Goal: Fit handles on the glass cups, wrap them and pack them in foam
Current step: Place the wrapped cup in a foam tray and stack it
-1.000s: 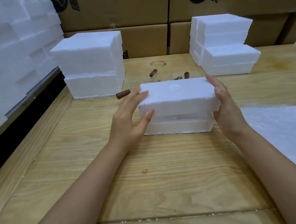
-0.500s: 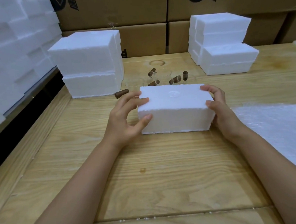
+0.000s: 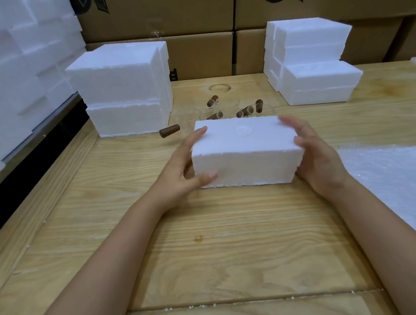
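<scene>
Wooden table (image 3: 207, 253) spans the frame. Foam stacks stand upper left (image 3: 121, 89) and upper right (image 3: 315, 62). Closed foam box (image 3: 246, 153) sits mid-frame on the table, between both hands. Left hand (image 3: 183, 170): fingers straight along the box's left end, thumb on its front face. Right hand (image 3: 318, 158): relaxed, cupping the right end; fingers blurred, contact unclear. Brown handles (image 3: 259, 105) lie just behind the box.
</scene>
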